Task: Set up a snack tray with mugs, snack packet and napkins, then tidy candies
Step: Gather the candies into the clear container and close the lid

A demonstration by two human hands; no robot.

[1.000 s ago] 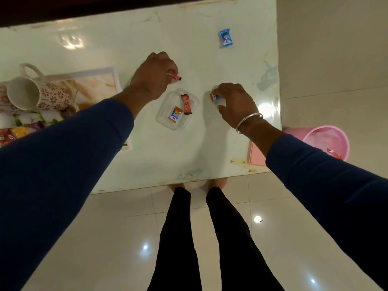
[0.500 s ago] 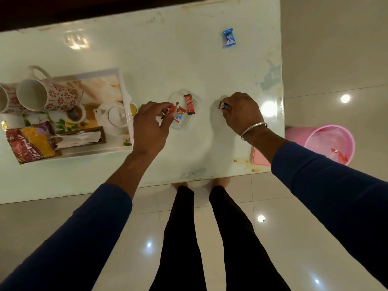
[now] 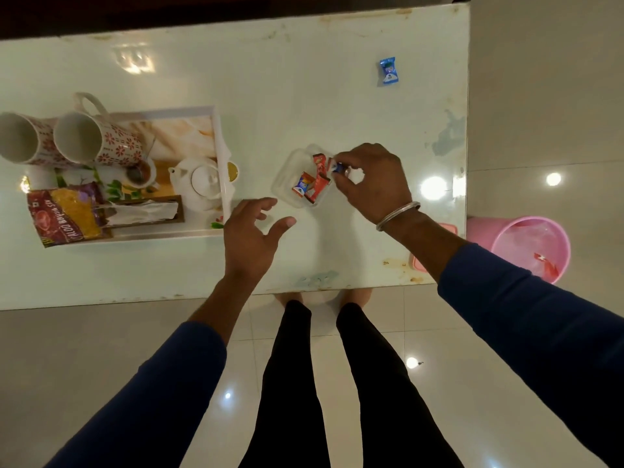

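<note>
White table point(image 3: 304, 96): right hand point(image 3: 371, 184) pinches candy point(image 3: 338, 167); left hand point(image 3: 250, 238) spread, empty.

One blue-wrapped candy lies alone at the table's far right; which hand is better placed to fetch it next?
Probably the left hand: it is open and empty. The right hand is nearer the blue-wrapped candy but pinches another candy over the clear plastic container.

"ALOO BHUJIA SEV", seemingly, on the snack packet point(image 3: 69, 216)
</note>
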